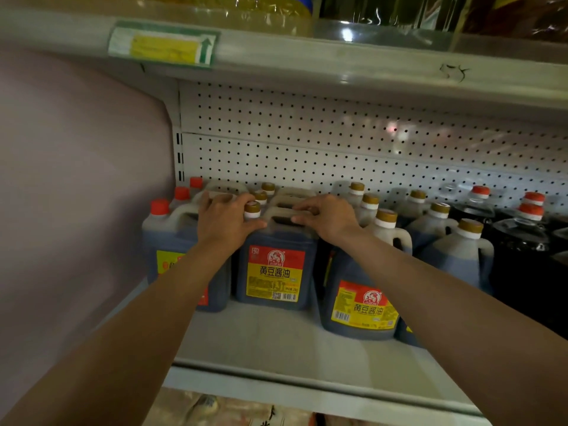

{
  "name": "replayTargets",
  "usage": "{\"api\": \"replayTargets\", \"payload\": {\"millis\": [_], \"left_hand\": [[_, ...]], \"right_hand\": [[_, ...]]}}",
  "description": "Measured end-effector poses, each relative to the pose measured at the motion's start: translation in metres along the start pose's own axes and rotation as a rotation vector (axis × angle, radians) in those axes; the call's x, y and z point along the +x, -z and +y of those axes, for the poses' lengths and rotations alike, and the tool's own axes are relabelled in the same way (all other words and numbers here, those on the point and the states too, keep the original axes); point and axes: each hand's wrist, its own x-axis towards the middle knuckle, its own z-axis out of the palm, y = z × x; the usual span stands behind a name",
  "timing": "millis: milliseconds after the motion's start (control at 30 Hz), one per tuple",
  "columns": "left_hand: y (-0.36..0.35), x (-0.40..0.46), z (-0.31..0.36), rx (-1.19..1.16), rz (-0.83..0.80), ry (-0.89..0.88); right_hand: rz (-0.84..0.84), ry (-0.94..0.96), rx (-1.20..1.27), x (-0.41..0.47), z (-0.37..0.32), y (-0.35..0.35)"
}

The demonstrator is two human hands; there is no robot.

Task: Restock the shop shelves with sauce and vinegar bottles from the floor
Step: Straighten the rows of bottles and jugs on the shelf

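Both hands are ours: left hand (226, 221) and right hand (327, 218) curl over the top of the soy sauce jug (275, 265), upright on the shelf (276, 348) among other jugs.

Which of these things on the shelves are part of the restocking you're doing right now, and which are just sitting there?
Part of the job:
- soy sauce jug, touched on top by the left hand and right hand
- neighbouring gold-capped jugs
- shelf

Just there:
- red-capped dark bottles
- price tag
- oil bottles above
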Motion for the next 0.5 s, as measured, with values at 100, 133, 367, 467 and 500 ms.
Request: {"api": "replayTargets", "payload": {"millis": [100,133,367,467,500], "left_hand": [[0.005,-0.002,0.008,0.015,-0.049,0.038],[0.007,-0.002,0.01,0.005,-0.051,0.042],[0.011,-0.006,0.015,-0.009,-0.069,0.034],[0.013,-0.009,0.021,-0.011,-0.078,0.037],[0.013,-0.011,0.024,-0.004,-0.076,0.033]], "right_hand": [[-0.02,0.034,-0.089,0.002,-0.002,0.003],[-0.035,0.037,-0.098,0.002,-0.002,0.004],[-0.109,0.084,-0.165,0.001,-0.003,0.016],[-0.124,0.089,-0.134,0.001,0.002,0.02],[-0.13,0.089,-0.125,0.001,0.004,0.022]]}}
